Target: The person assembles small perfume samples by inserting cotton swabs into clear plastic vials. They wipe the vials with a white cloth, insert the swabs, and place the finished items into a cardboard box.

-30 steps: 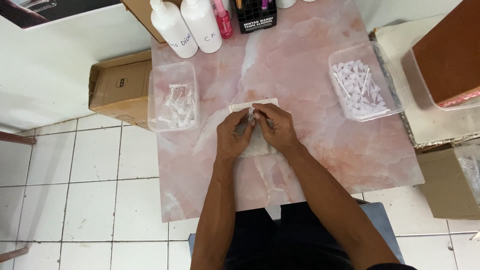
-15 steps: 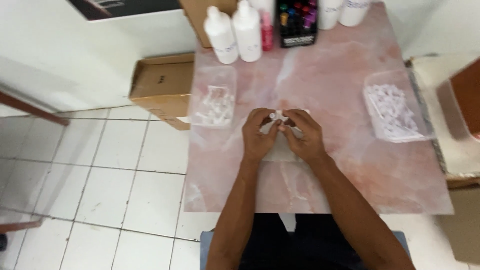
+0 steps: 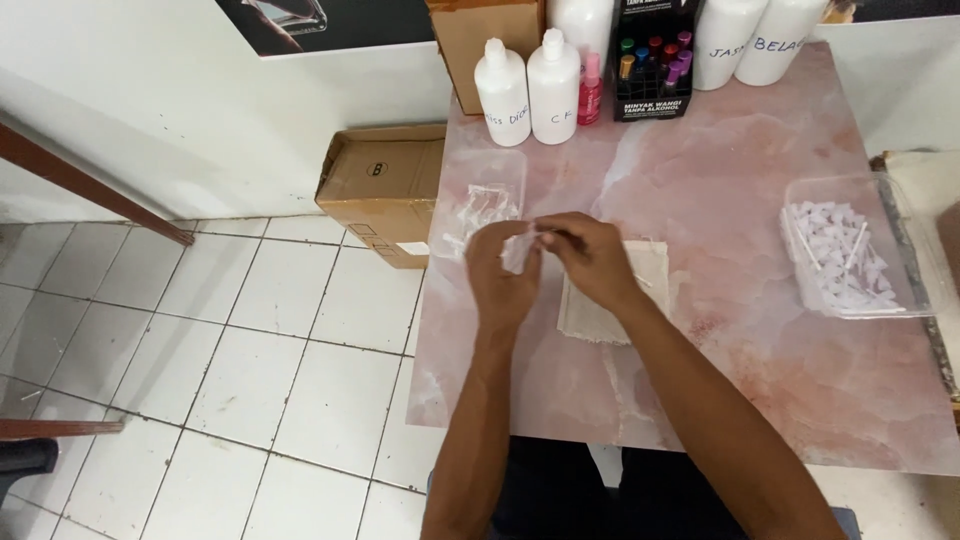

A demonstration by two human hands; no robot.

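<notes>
Two hands meet over the middle of the pink marble bench (image 3: 760, 330), and between them sits one small clear piece, perhaps a tiny vial or cap; it is too blurred to tell which. The left hand (image 3: 500, 275) pinches this small clear piece (image 3: 520, 250) from the 9 o'clock side, and the right hand (image 3: 590, 258) closes its fingertips on it from 3 o'clock, so the step looks like fitting or twisting two small parts together. Any next move would call for a steady fine pinch, since the piece is slight and easy to drop.

At the far left, on the tiled floor, stands a brown cardboard box (image 3: 385, 195) with a pale label on its side. At 11 o'clock from the hands lies a clear tray (image 3: 480, 205) of small clear pieces. Under the right hand lies a cream cloth (image 3: 610, 300). At 12 o'clock stand two white squeeze bottles (image 3: 528, 90) with handwritten marks, a slim pink bottle (image 3: 591, 95), and a black rack (image 3: 652, 70) of coloured caps. Two larger white bottles (image 3: 755, 40) stand at 1 o'clock. At 3 o'clock a second clear tray (image 3: 840, 260) holds white plastic tips.
</notes>
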